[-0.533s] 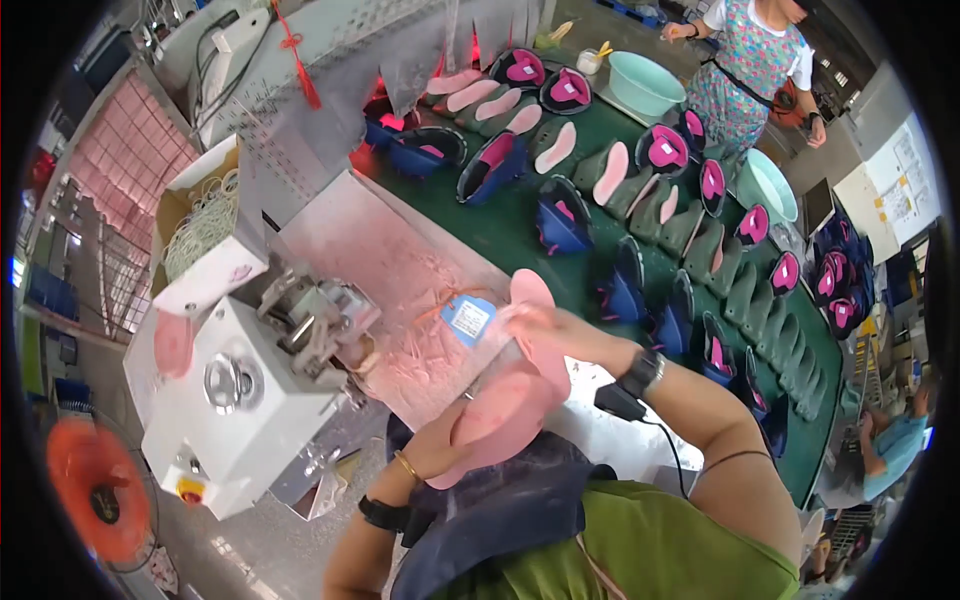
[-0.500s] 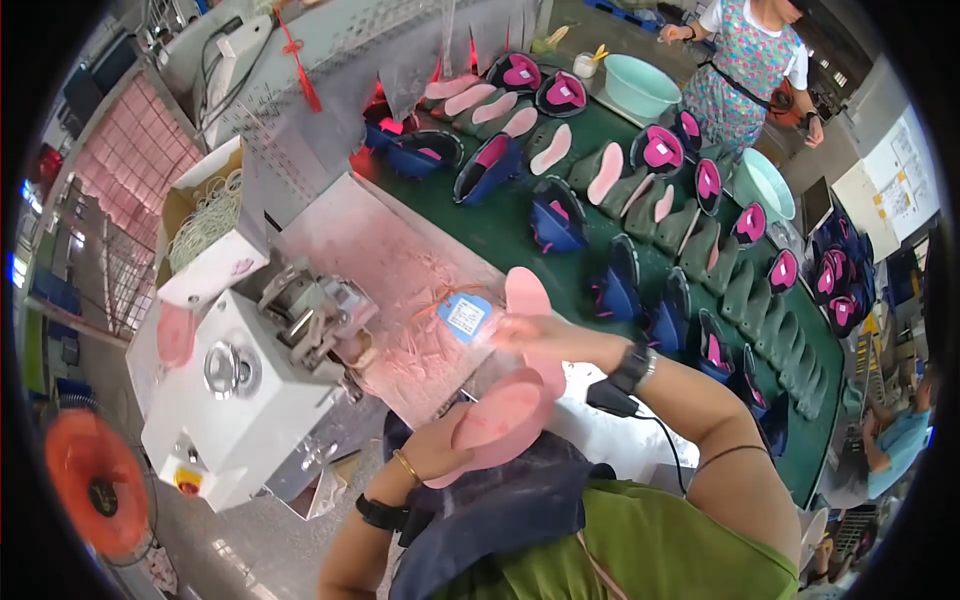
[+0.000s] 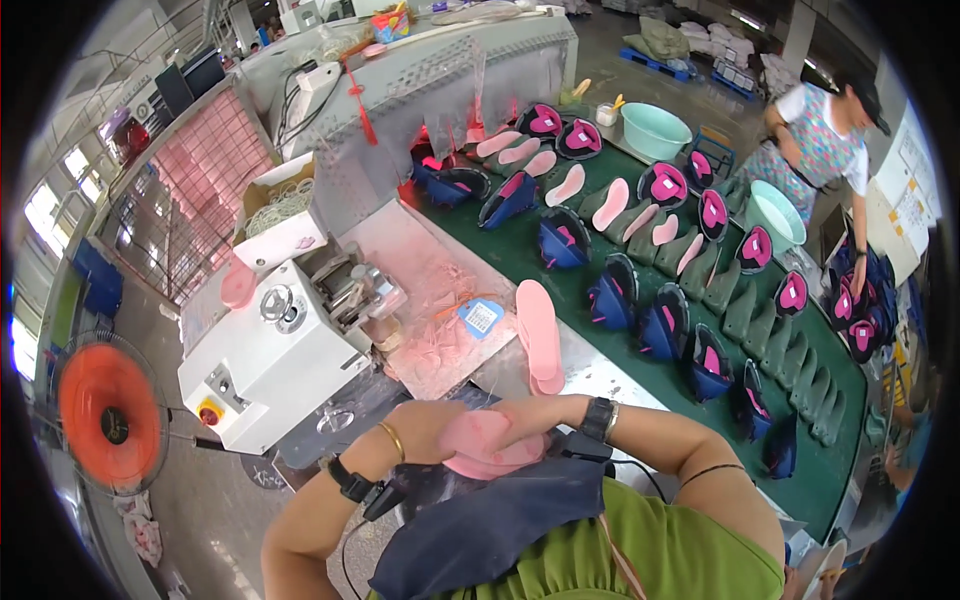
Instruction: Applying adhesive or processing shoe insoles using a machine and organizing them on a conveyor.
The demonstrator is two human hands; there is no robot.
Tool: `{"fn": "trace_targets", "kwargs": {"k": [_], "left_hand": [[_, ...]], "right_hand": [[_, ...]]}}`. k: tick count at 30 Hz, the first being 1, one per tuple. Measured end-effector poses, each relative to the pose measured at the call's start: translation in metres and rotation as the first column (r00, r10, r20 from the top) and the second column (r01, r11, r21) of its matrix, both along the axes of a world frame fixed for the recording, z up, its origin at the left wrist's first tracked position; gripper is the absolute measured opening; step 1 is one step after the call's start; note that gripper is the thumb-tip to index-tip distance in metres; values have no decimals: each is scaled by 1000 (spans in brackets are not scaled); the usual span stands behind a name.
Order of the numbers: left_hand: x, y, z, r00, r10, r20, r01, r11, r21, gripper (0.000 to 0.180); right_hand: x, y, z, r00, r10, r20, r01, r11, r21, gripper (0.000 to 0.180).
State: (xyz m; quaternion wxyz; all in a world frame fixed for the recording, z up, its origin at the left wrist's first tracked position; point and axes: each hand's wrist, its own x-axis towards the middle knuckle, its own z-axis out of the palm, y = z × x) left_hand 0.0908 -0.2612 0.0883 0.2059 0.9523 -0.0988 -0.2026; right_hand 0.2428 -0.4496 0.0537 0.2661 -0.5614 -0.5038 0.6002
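Note:
A stack of pink insoles (image 3: pixel 495 462) is held low in front of my body, above the dark apron on my lap. My left hand (image 3: pixel 425 432) grips the stack from its left side, fingers partly hidden by it. From the right, my right hand (image 3: pixel 518 415) closes over the upper insole, its fingertips overlapping the pink surface. Just beyond my right hand, a further small pile of pink insoles (image 3: pixel 540 335) lies on the metal table edge.
A white machine (image 3: pixel 275 365) stands left, beside a board (image 3: pixel 400 240) with pink scraps (image 3: pixel 425 350) and a blue tag (image 3: pixel 482 317). Rightward, a green belt (image 3: pixel 565 290) carries blue shoe uppers (image 3: pixel 612 290) and dark green lasts (image 3: pixel 740 310). A fan (image 3: pixel 110 415) stands far left; a co-worker (image 3: pixel 825 140) stands beyond the belt.
My right hand has left the insoles on the table and come back to the stack in my left hand. The co-worker now reaches down to the uppers at far right. The view has shifted.

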Motion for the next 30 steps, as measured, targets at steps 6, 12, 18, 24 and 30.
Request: {"fn": "trace_targets", "kwargs": {"k": [6,12,18,24,30], "left_hand": [[3,12,-3,983,180,36,-179,983,-37,51],[-9,10,-52,889,458,-27,-447,852,-273,52],[-45,25,-66,759,415,501,-639,623,452,40],[6,8,-74,498,776,-388,-686,79,-723,58],[-2,15,-87,614,392,-685,-216,-752,-623,56]], "right_hand": [[42,-15,-8,984,-29,177,46,995,-92,51],[87,-32,-7,991,70,112,-58,993,-105,43],[84,-20,-28,813,-557,-167,557,829,-51,43],[-1,43,-40,606,-687,-401,733,678,-54,46],[-31,49,-42,718,-616,-324,641,766,-37,48]]}}
